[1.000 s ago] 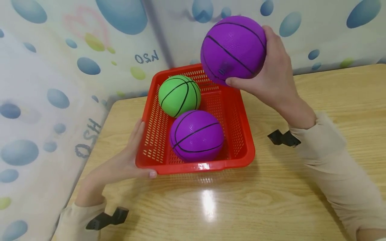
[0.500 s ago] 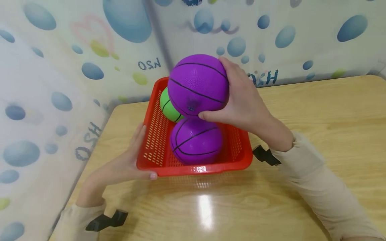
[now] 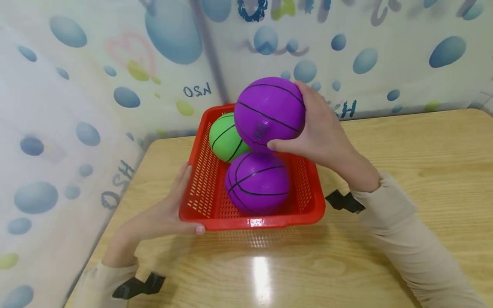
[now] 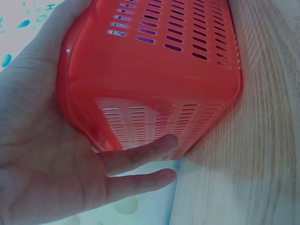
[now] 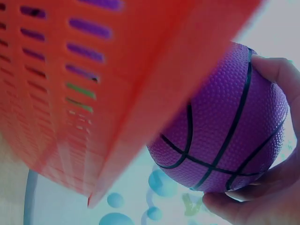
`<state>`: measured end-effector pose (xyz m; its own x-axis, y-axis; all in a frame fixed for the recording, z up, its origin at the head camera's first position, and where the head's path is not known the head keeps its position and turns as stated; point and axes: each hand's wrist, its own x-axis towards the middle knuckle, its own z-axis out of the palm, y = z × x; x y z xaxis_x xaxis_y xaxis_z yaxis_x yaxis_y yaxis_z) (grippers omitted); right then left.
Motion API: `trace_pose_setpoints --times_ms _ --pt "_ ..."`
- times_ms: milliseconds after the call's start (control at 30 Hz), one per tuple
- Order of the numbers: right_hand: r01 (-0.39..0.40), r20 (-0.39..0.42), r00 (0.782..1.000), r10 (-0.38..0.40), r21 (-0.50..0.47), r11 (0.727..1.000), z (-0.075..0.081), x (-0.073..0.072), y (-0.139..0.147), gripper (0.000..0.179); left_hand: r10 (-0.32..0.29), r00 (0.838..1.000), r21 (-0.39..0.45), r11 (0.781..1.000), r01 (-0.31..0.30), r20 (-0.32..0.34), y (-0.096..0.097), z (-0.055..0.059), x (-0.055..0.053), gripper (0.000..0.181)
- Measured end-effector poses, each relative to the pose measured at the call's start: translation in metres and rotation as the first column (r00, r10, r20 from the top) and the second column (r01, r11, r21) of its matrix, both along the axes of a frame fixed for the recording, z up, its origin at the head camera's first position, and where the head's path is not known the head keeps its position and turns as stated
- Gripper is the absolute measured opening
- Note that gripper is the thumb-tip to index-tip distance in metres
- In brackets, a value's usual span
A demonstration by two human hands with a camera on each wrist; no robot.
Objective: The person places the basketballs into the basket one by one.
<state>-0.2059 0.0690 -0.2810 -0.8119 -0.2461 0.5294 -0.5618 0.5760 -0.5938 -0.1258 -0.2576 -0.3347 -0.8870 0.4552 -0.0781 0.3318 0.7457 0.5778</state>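
My right hand (image 3: 321, 128) grips a purple basketball (image 3: 265, 111) with black lines, thumb low at its front and fingers on its right side. The ball is over the red plastic basket (image 3: 265, 223), covering part of its back. Inside, a second purple ball (image 3: 258, 184) lies at the front and a green ball (image 3: 226, 139) behind it at left, partly hidden. I cannot tell if the gripped ball touches them. My left hand (image 3: 167, 214) rests against the basket's front-left corner, thumb along the front rim; in the left wrist view its fingers (image 4: 140, 157) lie straight beside the slotted wall.
The basket stands on a wooden table (image 3: 416, 167). Close behind and to the left are walls (image 3: 96, 55) printed with blue and green bubbles. Black devices (image 3: 344, 201) are strapped at both wrists.
The right hand has brought the purple ball down and left over the basket, then slightly back to the right. The left hand stays at the basket's corner. The head view has shifted a little.
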Motion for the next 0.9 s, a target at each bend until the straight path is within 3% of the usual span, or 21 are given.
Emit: trace_pose_setpoints --times_ms 367,633,900 --pt "0.087 0.056 0.995 -0.085 -0.038 0.996 -0.002 -0.014 0.019 0.089 -0.001 1.0 -0.003 1.0 0.001 -0.004 0.003 0.002 0.002 0.12" --pt "0.056 0.1 0.993 -0.054 -0.018 0.998 -0.014 -0.024 0.013 0.087 0.001 1.0 0.002 1.0 -0.001 -0.003 0.003 0.001 0.002 0.12" --pt "0.033 0.083 0.996 -0.033 0.0 0.999 -0.02 -0.026 0.007 0.087 -0.003 1.0 -0.009 1.0 0.003 -0.013 0.003 0.001 0.001 0.119"
